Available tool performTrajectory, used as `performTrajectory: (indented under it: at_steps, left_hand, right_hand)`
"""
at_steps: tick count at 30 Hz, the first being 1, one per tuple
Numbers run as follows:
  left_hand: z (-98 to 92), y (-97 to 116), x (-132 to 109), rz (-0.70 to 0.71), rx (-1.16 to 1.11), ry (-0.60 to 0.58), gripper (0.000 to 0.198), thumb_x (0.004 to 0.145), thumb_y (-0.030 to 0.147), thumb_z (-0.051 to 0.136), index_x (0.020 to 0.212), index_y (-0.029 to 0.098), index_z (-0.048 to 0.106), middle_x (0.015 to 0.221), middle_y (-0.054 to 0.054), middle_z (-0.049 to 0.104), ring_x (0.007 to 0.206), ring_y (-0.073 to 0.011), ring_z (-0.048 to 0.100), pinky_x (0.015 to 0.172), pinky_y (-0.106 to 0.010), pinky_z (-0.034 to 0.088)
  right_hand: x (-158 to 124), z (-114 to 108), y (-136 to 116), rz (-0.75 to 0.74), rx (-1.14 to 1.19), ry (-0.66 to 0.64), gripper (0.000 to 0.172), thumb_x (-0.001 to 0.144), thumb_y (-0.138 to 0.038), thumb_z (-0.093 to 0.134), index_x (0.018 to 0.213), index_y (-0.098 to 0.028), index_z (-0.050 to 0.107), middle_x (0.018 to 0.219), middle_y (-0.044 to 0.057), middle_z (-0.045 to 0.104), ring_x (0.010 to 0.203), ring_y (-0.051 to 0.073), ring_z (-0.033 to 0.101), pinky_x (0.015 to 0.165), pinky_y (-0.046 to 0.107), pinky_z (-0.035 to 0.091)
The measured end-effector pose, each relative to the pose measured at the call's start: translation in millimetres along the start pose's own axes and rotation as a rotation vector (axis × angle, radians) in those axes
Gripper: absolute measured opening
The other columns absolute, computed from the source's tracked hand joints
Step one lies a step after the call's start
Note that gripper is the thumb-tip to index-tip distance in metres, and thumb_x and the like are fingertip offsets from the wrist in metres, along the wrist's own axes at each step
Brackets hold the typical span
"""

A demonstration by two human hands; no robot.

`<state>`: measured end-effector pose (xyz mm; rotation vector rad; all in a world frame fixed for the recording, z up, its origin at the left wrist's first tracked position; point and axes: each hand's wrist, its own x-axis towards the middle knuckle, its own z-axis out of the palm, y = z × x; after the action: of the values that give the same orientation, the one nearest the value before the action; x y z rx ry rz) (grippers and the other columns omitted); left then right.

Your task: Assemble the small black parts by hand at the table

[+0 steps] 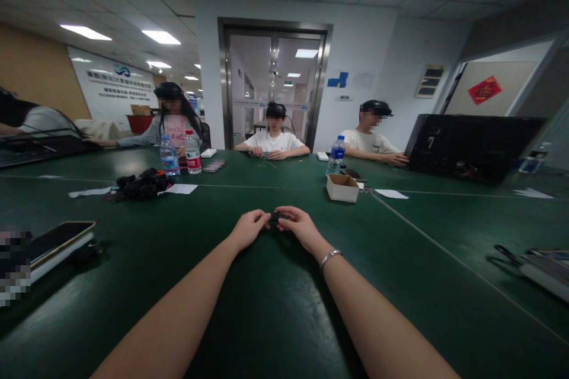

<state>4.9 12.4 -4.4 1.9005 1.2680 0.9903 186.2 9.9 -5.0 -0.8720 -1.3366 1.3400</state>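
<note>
we hold a small black piece point(275, 217) between the left hand point(247, 231) and the right hand point(304, 232), over the middle of the green counter point(271, 302). each grip is pinched together on it, though the piece is too small for us to name. a silver bracelet point(331, 259) circles our right arm point(373, 308). farther off, an open box point(341, 191) stands near a blue-capped bottle point(336, 155), and a dark heap point(141, 184) lies over to our left.
</note>
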Motion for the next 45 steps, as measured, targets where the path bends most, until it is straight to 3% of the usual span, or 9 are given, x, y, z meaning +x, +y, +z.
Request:
performTrajectory:
  at_steps: [4, 19, 34, 39, 45]
  left_hand:
    - [-0.4, 5.1, -2.8, 0.0, 0.091, 0.008, 0.051, 0.083, 0.058, 0.031, 0.074, 0.018, 0.061, 0.068, -0.003, 0.064, 0.067, -0.0175, 0.058, 0.067, -0.029, 0.04]
    - [0.8, 9.3, -5.3, -0.016, 0.106, 0.068, 0.054, 0.083, 0.061, 0.029, 0.07, 0.018, 0.059, 0.066, -0.002, 0.062, 0.063, -0.0166, 0.057, 0.062, -0.027, 0.038]
    - [0.3, 11.8, 3.1, -0.198, 0.075, 0.153, 0.061, 0.082, 0.065, 0.023, 0.058, 0.018, 0.054, 0.05, -0.001, 0.054, 0.052, -0.0167, 0.052, 0.059, -0.028, 0.036]
    - [1.6, 12.1, 0.1, -0.156, 0.057, 0.158, 0.059, 0.08, 0.066, 0.028, 0.063, 0.018, 0.057, 0.055, -0.001, 0.057, 0.054, -0.016, 0.053, 0.059, -0.028, 0.037]
    - [2.0, 14.7, -6.4, 0.0, 0.097, 0.091, 0.042, 0.083, 0.055, 0.036, 0.076, 0.02, 0.059, 0.071, 0.0, 0.062, 0.066, -0.0152, 0.055, 0.064, -0.026, 0.039]
  right_hand:
    - [-0.1, 0.1, -1.0, 0.004, 0.028, -0.023, 0.038, 0.058, -0.02, 0.075, 0.095, -0.017, 0.066, 0.103, 0.006, 0.067, 0.067, 0.009, 0.063, 0.064, 0.023, 0.052]
    - [-3.4, 2.1, -6.7, 0.059, 0.048, -0.033, 0.033, 0.064, -0.021, 0.075, 0.094, -0.015, 0.065, 0.079, 0.003, 0.067, 0.061, 0.011, 0.065, 0.06, 0.023, 0.055]
    - [-2.6, 12.2, -5.8, -0.069, -0.028, -0.01, 0.037, 0.057, -0.02, 0.076, 0.091, -0.016, 0.062, 0.1, 0.005, 0.065, 0.07, 0.012, 0.066, 0.075, 0.03, 0.055]
    - [-3.3, 10.9, -5.6, -0.005, 0.039, 0.001, 0.037, 0.058, -0.02, 0.076, 0.092, -0.017, 0.063, 0.096, 0.004, 0.065, 0.067, 0.013, 0.067, 0.07, 0.029, 0.056]
    - [-1.6, 6.6, -5.2, 0.066, 0.084, 0.059, 0.027, 0.069, -0.024, 0.071, 0.092, -0.014, 0.062, 0.07, 0.002, 0.064, 0.059, 0.012, 0.066, 0.057, 0.023, 0.055]
